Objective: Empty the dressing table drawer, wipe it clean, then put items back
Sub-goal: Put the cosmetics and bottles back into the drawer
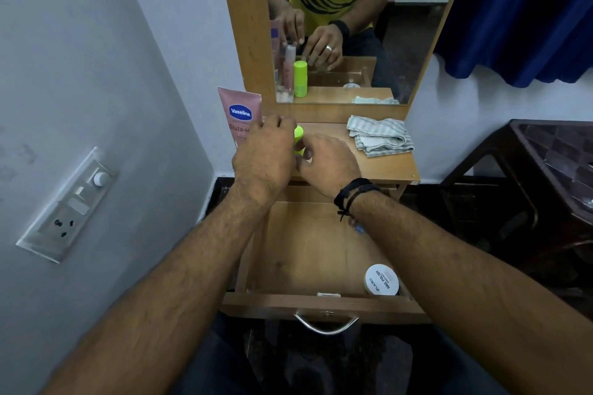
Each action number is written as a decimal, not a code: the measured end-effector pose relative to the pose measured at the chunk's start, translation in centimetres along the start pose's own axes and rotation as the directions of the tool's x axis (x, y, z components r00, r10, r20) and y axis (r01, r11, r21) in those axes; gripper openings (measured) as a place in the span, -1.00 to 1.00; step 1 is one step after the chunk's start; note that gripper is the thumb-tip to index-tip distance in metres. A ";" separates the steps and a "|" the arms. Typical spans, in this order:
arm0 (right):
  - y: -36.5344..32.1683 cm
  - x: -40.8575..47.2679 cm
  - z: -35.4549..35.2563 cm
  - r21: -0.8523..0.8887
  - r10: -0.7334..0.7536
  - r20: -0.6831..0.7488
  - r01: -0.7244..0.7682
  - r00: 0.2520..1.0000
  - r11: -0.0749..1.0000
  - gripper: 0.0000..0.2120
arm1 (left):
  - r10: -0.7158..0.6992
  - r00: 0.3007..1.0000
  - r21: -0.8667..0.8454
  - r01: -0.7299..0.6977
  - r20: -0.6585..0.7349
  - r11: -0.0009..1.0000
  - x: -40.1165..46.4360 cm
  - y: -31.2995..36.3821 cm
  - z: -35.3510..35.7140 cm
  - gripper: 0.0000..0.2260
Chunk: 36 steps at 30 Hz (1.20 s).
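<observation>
Matt wood-grain drawer [308,253], shiny metal handle [325,325], striped woven cloth [380,136], glossy plastic tube [240,114].

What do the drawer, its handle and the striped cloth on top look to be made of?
The drawer looks like wood or wood-grain laminate: a matt brown surface with visible grain. Its handle seems to be polished metal, silvery with bright glints. The cloth looks like soft woven cotton, matt, folded and rumpled, with grey-green stripes.
</observation>
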State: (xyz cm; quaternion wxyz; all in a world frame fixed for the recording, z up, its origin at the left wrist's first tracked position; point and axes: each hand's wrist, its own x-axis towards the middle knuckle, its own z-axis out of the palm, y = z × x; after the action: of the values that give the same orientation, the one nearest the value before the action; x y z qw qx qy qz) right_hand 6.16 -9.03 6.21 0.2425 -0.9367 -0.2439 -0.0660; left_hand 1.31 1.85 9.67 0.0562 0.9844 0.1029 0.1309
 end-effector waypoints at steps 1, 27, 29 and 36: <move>-0.1 -0.1 0.0 0.003 -0.001 0.004 0.001 1.000 1.000 -0.82 | 0.002 1.000 -0.010 -0.002 0.000 1.000 -0.1 0.0 -0.1 -0.48; 7.6 -7.9 1.3 -0.324 0.072 0.711 0.235 0.699 0.916 -0.85 | -0.043 0.804 -0.706 0.544 0.592 0.453 -8.0 1.7 10.9 -0.85; 8.3 -8.3 1.7 -0.361 0.112 0.732 0.243 0.672 0.900 -0.95 | 0.001 0.765 -0.637 0.535 0.644 0.555 -8.0 1.8 12.2 -0.87; 8.6 -9.8 1.9 -0.433 0.224 0.756 0.213 0.615 0.876 -0.82 | 0.046 0.721 -0.523 0.456 0.691 0.720 -8.1 3.1 14.4 -0.88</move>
State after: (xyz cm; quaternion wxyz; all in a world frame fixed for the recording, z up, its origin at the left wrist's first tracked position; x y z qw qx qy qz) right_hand 1.87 -18.81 -1.48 -0.1307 -0.8989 -0.2975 0.2941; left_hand -1.90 -4.13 -5.69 0.4492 0.8580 0.1396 -0.2064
